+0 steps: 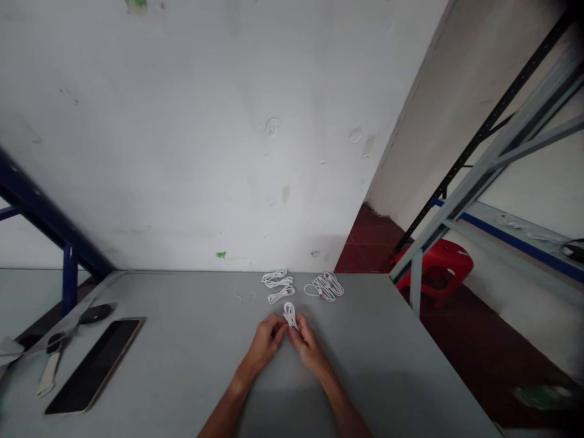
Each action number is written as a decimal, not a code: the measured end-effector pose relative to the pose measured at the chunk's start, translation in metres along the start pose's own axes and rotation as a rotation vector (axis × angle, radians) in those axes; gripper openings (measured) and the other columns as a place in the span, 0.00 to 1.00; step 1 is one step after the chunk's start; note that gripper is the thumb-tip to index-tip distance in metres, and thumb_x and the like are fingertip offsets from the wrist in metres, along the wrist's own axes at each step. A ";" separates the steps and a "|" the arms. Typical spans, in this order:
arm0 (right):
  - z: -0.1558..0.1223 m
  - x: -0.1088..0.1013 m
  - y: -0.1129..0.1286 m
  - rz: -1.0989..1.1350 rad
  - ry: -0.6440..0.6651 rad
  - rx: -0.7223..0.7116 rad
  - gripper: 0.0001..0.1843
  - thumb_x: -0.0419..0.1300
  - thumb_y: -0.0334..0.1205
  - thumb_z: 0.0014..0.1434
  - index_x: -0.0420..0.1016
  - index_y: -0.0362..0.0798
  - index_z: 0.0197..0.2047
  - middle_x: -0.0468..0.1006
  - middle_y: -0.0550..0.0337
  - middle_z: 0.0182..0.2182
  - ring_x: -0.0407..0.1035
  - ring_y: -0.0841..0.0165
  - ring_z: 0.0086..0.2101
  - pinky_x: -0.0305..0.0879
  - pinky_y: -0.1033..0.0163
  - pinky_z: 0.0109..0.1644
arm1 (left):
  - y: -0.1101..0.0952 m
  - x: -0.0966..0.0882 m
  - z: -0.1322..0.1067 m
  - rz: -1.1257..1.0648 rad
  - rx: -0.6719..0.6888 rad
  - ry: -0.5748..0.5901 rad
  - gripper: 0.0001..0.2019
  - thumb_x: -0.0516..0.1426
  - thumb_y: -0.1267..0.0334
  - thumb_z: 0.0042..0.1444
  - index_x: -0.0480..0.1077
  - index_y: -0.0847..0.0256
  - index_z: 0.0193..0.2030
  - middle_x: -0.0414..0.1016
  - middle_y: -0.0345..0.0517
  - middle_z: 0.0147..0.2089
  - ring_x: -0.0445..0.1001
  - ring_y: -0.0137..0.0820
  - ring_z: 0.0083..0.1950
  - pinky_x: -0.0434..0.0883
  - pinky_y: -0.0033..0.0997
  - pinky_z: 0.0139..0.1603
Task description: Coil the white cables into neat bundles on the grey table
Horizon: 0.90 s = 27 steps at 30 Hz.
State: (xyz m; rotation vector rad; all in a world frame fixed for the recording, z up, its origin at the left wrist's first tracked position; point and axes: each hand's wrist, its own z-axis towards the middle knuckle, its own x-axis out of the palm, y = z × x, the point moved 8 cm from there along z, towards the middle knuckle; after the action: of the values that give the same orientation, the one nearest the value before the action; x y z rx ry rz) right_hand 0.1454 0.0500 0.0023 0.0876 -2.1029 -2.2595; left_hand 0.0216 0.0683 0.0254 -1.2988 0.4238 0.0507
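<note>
The left hand (266, 345) and right hand (310, 348) pinch their fingers (283, 327) closed on a looped white cable bundle (289, 315) at twelve o'clock, while a finished-looking twisted white cable hank (277, 286) and a coiled white cable hank (325, 287) lie beyond at one o'clock on the grey surface (191, 340).

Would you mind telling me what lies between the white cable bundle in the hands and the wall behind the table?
The head view shows looped white cable bundles on the grey table, between the held bundle and the wall.
</note>
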 end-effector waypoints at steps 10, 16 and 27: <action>0.000 0.001 0.006 -0.072 0.053 -0.084 0.17 0.54 0.56 0.65 0.70 0.53 0.48 0.77 0.57 0.42 0.71 0.62 0.44 0.67 0.59 0.50 | 0.032 0.019 0.003 -0.459 -0.326 0.135 0.23 0.61 0.42 0.53 0.70 0.64 0.26 0.61 0.33 0.19 0.55 0.23 0.21 0.52 0.24 0.24; 0.000 0.006 0.011 -0.111 0.110 -0.110 0.16 0.52 0.53 0.67 0.69 0.52 0.50 0.78 0.57 0.42 0.73 0.63 0.43 0.68 0.60 0.48 | 0.035 0.026 -0.002 -0.689 -0.424 0.198 0.21 0.66 0.47 0.49 0.71 0.65 0.27 0.63 0.33 0.21 0.55 0.20 0.21 0.49 0.23 0.22; 0.007 0.004 0.001 -0.355 0.009 -0.215 0.15 0.49 0.42 0.68 0.73 0.51 0.52 0.81 0.55 0.41 0.75 0.62 0.41 0.71 0.60 0.46 | 0.052 0.011 0.007 -0.633 -0.384 -0.051 0.22 0.69 0.46 0.42 0.69 0.63 0.31 0.71 0.36 0.24 0.65 0.22 0.22 0.60 0.21 0.21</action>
State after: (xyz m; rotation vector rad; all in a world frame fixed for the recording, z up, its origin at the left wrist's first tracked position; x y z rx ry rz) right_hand 0.1411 0.0567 0.0041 0.4963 -1.9529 -2.6574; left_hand 0.0198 0.0870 -0.0245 -1.7570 -0.0618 -0.3824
